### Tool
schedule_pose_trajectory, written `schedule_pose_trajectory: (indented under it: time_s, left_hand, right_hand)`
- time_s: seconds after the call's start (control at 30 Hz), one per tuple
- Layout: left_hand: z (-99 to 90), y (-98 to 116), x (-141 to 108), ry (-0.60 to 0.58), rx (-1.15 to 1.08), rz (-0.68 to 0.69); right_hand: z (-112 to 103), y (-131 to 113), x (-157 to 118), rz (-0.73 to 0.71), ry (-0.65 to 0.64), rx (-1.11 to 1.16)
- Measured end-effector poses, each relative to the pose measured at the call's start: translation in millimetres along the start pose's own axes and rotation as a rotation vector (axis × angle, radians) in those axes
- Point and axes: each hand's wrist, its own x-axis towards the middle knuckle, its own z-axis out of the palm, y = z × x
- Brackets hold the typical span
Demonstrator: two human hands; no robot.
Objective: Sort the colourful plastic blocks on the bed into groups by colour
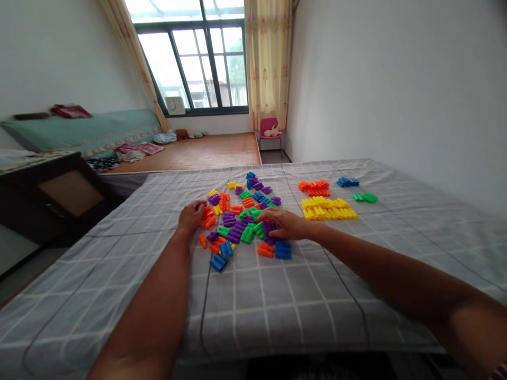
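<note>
A loose heap of plastic tube-shaped building blocks in purple (236, 231), green (247, 234), orange (224, 201) and blue (218, 262) lies on the checked cloth. At the heap's left edge my left hand (191, 215) is curled beside orange blocks (208, 212); its fingertips are partly hidden, so what they hold cannot be made out. Over the right side of the heap, my right hand (288, 224) has its thumb and fingers around a purple block (270, 227). Close below that hand lie an orange block (265, 249) and a blue block (283, 249).
Grouped by colour at the right are yellow blocks (328, 209), orange blocks (313, 187), blue blocks (347, 181) and green blocks (365, 198). Beyond the grey checked cloth (309, 306) stand a wooden-topped bed (214, 150) and a pink chair (266, 124). A dark cabinet (51, 198) is at left.
</note>
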Motion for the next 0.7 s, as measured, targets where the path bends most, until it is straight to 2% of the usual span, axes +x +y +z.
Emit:
schedule_pose_trajectory:
  time_s: [0.13, 0.23, 0.33, 0.4, 0.5, 0.6, 0.7]
  left_hand:
    - [-0.5, 2, -1, 0.005, 0.018, 0.002]
    - [-0.6, 1, 0, 0.004, 0.027, 0.001]
    - [-0.7, -1, 2, 0.001, 0.031, -0.008]
    - [-0.6, -3, 4, -0.003, 0.033, -0.011]
    - [-0.3, -5, 6, -0.008, 0.040, -0.005]
    - [-0.4, -7, 7, -0.005, 0.045, -0.007]
    - [-1.9, -6, 6, -0.006, 0.047, -0.003]
  right_hand:
    - [0, 3, -5, 0.149, 0.006, -0.058]
    - [-6, -4, -9, 0.137, 0.008, -0.084]
    - [-23, -9, -21, 0.122, 0.078, -0.101]
    - [-42, -2, -39, 0.167, 0.147, -0.087]
    - [-80, 24, -89, 0.344, 0.270, -0.038]
    - [-117, 58, -157, 0.618, 0.388, -0.019]
    - [-136, 82, -222, 0.819, 0.384, -0.031]
